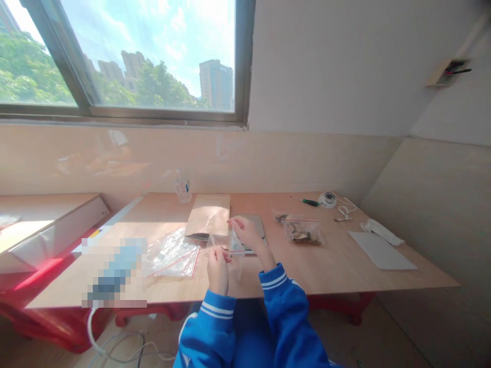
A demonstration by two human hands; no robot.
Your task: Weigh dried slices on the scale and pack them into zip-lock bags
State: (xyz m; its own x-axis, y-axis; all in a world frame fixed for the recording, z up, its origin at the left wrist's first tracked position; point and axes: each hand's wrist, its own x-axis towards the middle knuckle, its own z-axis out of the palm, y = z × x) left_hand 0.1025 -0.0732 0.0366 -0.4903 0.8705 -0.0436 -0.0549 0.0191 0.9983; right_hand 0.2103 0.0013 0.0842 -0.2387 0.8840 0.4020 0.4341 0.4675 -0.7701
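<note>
My left hand (218, 266) is closed in a pinch on a clear zip bag (237, 263) with a red strip, just over the front part of the table. My right hand (247, 234) is raised above and beyond it, thumb and fingers pressed together near the right edge of a brown paper bag (209, 212). Whatever sits between those fingertips is too small to make out. Under the right hand lies a flat grey device (253, 225), partly covered. Flat clear zip bags (176, 255) with red strips lie left of my left hand.
Right of my hands are filled zip bags (303, 231). Farther back lie a green-handled screwdriver (310, 202), a white dome camera (328, 198) and its cable (344, 210). White sheets (381, 250) rest at right. A clear bottle (183, 189) stands behind the paper bag.
</note>
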